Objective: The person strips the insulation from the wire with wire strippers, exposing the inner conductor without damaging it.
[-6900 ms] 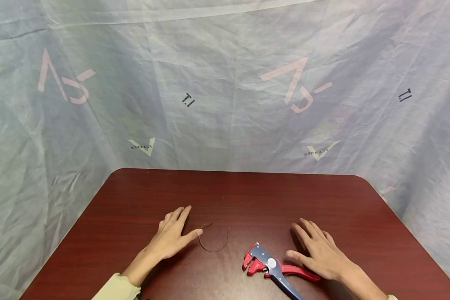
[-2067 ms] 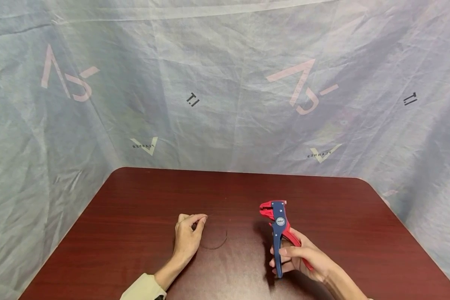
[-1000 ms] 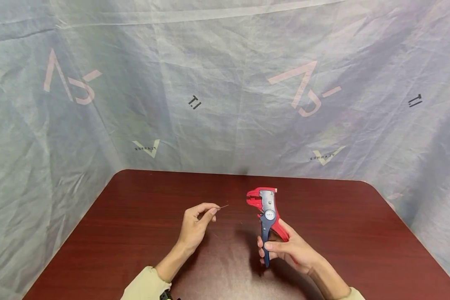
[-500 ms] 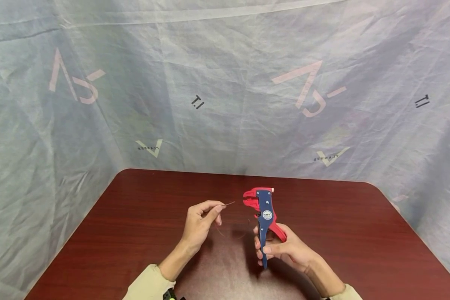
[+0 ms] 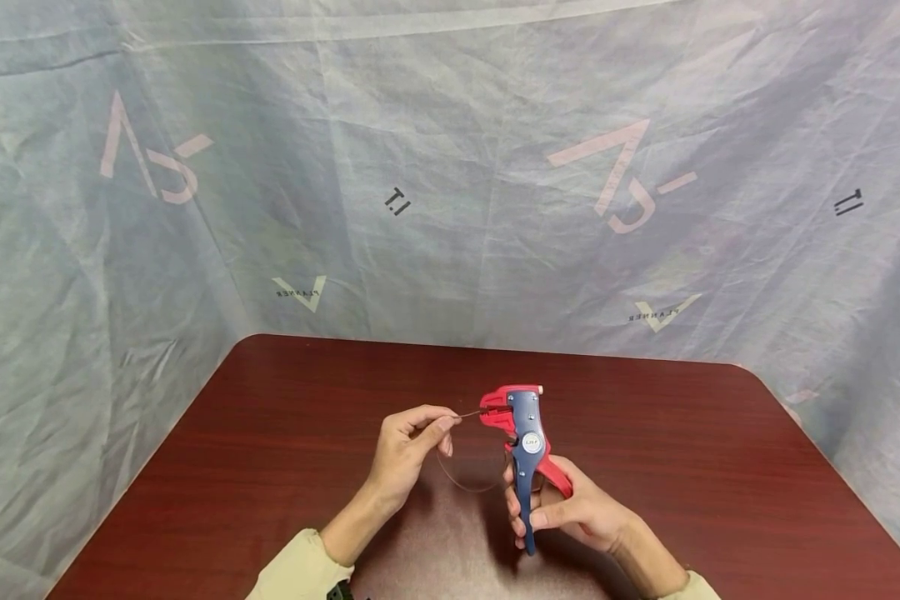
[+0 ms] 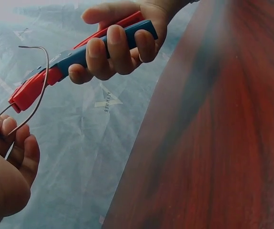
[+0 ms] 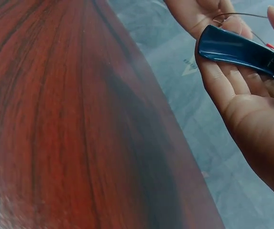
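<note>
Head view, red-and-blue pliers [image 5: 530, 442], thin wire [image 5: 470, 414], apparently brown

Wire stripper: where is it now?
In the head view, the wire stripper is right of centre, in the right hand above the table, red jaws at the brown wire.

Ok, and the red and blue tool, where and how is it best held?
I'd grip the red and blue tool by its lower half, coming from the person's right, where the right hand holds it. The blue handle and red handle spread downward there, while the red nose faces left, where the wire reaches it.
</note>
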`<state>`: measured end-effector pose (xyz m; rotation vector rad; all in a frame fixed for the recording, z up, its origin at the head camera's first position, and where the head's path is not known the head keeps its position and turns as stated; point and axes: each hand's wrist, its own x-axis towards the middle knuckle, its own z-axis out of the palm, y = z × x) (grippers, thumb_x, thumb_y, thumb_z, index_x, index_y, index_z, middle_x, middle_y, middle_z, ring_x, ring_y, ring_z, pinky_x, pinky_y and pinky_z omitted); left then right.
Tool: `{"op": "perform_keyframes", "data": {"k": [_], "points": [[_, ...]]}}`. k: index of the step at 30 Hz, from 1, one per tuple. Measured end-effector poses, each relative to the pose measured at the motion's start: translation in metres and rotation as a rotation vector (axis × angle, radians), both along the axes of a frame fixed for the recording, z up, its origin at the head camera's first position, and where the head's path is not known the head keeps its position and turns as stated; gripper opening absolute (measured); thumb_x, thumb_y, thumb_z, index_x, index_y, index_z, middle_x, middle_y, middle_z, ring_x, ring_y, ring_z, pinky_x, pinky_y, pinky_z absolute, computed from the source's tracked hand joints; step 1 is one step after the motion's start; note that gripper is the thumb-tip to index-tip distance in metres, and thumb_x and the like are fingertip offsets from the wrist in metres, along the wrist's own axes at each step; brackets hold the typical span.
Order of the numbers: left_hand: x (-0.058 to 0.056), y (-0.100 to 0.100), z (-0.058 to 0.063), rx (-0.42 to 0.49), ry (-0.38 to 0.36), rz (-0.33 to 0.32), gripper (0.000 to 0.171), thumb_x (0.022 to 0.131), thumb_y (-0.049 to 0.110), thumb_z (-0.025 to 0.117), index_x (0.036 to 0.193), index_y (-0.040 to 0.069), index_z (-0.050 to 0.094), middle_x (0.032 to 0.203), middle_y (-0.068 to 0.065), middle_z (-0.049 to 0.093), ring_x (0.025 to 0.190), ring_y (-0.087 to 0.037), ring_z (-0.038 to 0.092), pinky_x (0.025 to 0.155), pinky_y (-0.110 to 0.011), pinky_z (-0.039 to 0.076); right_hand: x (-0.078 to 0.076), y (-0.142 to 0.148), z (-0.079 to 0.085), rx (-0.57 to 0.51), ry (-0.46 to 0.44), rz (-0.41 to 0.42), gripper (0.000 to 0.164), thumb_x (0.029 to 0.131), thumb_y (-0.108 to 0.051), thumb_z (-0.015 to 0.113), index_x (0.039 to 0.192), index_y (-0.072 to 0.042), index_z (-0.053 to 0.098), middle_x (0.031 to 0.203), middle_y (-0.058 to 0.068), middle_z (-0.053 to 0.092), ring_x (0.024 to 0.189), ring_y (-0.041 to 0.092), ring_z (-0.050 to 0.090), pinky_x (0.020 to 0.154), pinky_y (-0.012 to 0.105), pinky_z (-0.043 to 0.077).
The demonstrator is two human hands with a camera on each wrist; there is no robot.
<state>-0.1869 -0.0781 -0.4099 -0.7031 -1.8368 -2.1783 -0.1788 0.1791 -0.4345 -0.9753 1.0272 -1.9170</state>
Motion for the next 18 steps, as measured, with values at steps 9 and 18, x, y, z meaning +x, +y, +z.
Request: {"op": "perform_keyframes", "data": {"k": [9, 18], "points": [[0.0036, 0.0036, -0.0006, -0.009, 0.018, -0.027, 0.02, 0.096, 0.0, 0.059, 0.097, -0.019, 0.064, 0.06, -0.024, 0.049, 0.058, -0.007, 0.058, 0.061, -0.024, 0.053, 0.0007, -0.0045, -0.0053, -0.007, 0.015, 0.042, 0.039, 0.095, 0.004, 0.051, 0.133, -0.002, 0.046, 0.112, 0.003, 0.066, 0.097, 0.015, 0.07, 0.092, 0.039, 0.058], [0.0047, 0.0059, -0.0026, -0.026, 0.0, -0.056, 0.016, 0.096, -0.001, 0.057, 0.094, -0.015, 0.065, 0.056, -0.018, 0.05, 0.054, -0.014, 0.056, 0.058, -0.025, 0.052, 0.0029, -0.0067, -0.0048, 0.004, 0.014, 0.062, 0.039, 0.095, 0.003, 0.053, 0.133, -0.003, 0.046, 0.111, 0.003, 0.067, 0.096, 0.014, 0.07, 0.092, 0.038, 0.058]]}}
